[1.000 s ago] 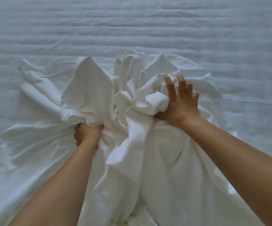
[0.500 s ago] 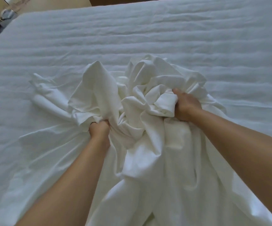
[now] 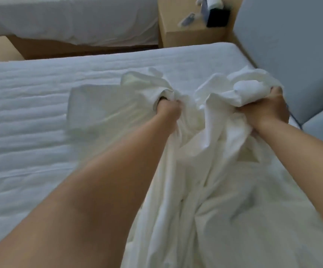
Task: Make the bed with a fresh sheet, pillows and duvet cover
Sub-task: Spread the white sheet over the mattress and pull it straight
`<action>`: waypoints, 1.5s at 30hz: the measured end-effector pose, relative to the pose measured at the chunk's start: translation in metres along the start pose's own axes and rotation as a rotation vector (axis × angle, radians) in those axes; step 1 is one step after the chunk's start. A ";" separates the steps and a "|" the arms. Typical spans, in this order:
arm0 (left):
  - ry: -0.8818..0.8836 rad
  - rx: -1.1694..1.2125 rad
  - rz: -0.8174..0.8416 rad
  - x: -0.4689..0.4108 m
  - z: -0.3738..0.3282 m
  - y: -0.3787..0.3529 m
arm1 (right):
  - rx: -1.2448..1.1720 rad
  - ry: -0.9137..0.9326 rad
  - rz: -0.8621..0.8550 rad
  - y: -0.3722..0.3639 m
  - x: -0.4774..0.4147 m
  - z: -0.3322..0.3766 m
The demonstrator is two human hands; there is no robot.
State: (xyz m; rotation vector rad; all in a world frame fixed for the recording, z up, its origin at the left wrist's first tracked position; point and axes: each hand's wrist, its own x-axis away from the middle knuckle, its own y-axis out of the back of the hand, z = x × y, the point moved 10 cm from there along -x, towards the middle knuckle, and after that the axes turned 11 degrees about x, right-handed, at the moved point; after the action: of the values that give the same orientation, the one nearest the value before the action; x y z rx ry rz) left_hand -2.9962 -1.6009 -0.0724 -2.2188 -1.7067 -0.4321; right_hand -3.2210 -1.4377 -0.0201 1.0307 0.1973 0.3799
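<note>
**2 hands clamped on the sheet, apart**

The white sheet (image 3: 214, 200) lies bunched across the centre and lower right of the frame, on top of the mattress (image 3: 31, 117). Its folds run from the bottom edge up toward the middle. A flatter flap of it spreads left of centre, resting on the quilted mattress top.

The left hand (image 3: 168, 111), at centre frame, is closed in a fist round a gathered twist of the sheet, with cloth bulging out above the knuckles. The right hand (image 3: 267, 110), at centre right, grips a thicker wad, and a rounded lump of cloth sits over its fingers. The 2 hands are held apart with a slack dip of sheet between them. Both forearms are bare and reach in from the lower edge. Whether the gripped bunches are lifted clear of the mattress or rest on it cannot be told.

The mattress fills the left half of the frame, and its white quilted surface is uncovered there. At the upper right a grey-blue headboard (image 3: 292, 45) stands against the mattress end. A tan nightstand (image 3: 191, 35) sits at the upper middle, carrying a black box (image 3: 217, 19) with something white sticking out of its top, and a small blurred grey item beside it. A 2nd bed (image 3: 69, 20) in white cloth crosses the upper left.
</note>
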 end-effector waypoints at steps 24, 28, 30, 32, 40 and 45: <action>-0.284 -1.172 0.452 0.056 0.178 -0.202 | 0.386 -0.048 0.323 -0.114 0.012 -0.239; -0.366 -1.058 0.469 0.156 0.188 -0.173 | 0.401 0.127 0.330 -0.095 0.044 -0.237; -0.410 -1.147 0.549 0.201 0.204 -0.166 | 0.500 0.220 0.316 -0.076 0.065 -0.258; -0.447 -1.202 0.669 0.242 0.225 -0.167 | 0.464 0.089 0.288 -0.045 0.080 -0.301; -0.276 -1.296 0.798 0.324 0.299 -0.142 | 0.101 -0.345 0.356 -0.027 0.155 -0.355; -0.231 -1.293 0.802 0.346 0.299 -0.102 | -0.098 -0.345 0.551 -0.045 0.240 -0.310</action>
State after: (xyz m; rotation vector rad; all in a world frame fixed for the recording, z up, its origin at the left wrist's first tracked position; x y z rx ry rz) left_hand -2.9950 -1.1481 -0.1939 -3.6107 -0.3084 -1.3159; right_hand -3.0952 -1.1161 -0.2110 1.0276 -0.4221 0.6917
